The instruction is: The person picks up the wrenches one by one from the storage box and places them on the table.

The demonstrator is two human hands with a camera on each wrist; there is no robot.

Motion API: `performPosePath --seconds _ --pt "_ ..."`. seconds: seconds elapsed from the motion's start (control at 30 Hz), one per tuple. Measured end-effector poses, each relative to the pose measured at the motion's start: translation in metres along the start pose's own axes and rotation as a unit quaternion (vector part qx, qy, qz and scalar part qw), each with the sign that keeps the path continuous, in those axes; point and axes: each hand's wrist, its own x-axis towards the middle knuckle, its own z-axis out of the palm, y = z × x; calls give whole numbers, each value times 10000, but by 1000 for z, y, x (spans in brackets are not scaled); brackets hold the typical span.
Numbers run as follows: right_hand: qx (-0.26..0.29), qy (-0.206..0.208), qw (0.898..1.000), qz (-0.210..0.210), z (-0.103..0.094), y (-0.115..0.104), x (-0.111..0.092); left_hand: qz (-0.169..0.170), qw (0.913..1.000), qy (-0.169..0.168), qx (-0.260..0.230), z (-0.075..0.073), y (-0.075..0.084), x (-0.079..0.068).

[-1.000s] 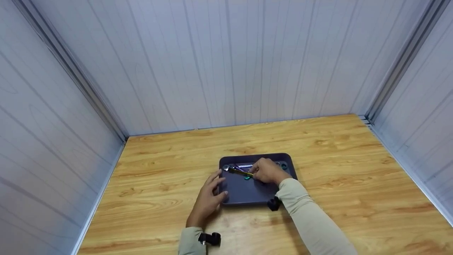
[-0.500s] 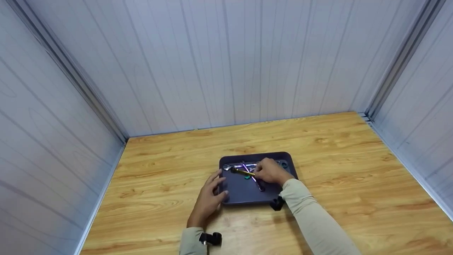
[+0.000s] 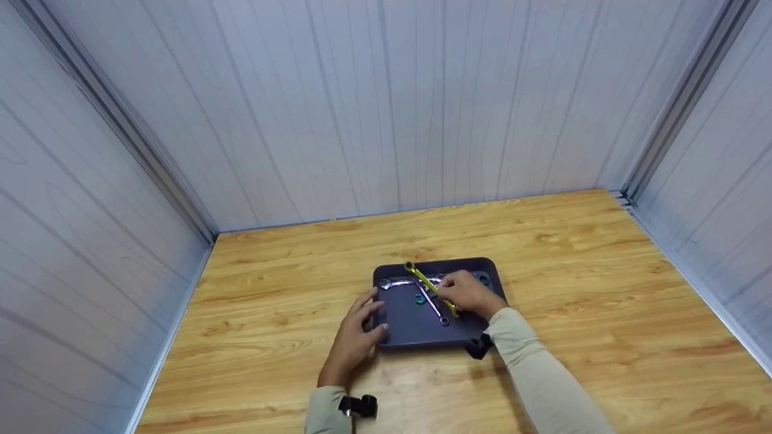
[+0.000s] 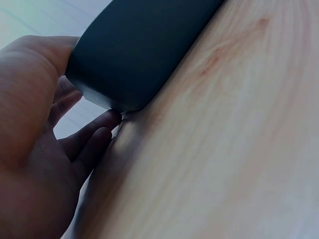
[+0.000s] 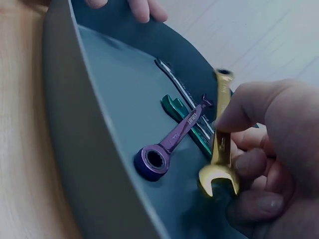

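Observation:
My right hand (image 3: 471, 293) pinches a gold combination wrench (image 5: 223, 144) between thumb and fingers over a dark, shallow tray (image 3: 410, 328). In the right wrist view its open end points down and its ring end up. Beneath it a purple ratchet wrench (image 5: 177, 135) crosses over a green wrench (image 5: 173, 108) and a silver wrench (image 3: 399, 282), all lying in the tray. Fingers of my right hand hide part of the green one. At the tray's left side my left hand (image 3: 351, 345) grips the wall, some fingertips over the rim and others low on the outside.
The tray stands on a wood-grain table (image 3: 289, 289). Pale panels (image 3: 386, 120) wall in the back and both sides. Another green wrench end (image 3: 482, 278) shows in the tray's far right corner.
My right hand has lifted and turned the gold wrench, its ring end swinging up to the tray's far rim. The purple wrench has come into fuller view. My left hand stays put.

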Motion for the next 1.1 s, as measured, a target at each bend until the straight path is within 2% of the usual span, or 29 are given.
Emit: performPosePath --seconds 0.3,0.57,0.9,1.1 --pt "1075 315 9925 487 3 7 -7 45 10000 -33 -32 2 1 0" --pt "1971 569 9772 539 0 6 -8 43 10000 21 -44 1 0 1" --pt "2274 828 9692 467 0 12 -11 53 10000 45 -68 1 -2 0" --pt "2570 944 9608 441 -2 10 -15 54 10000 25 -62 1 0 0"
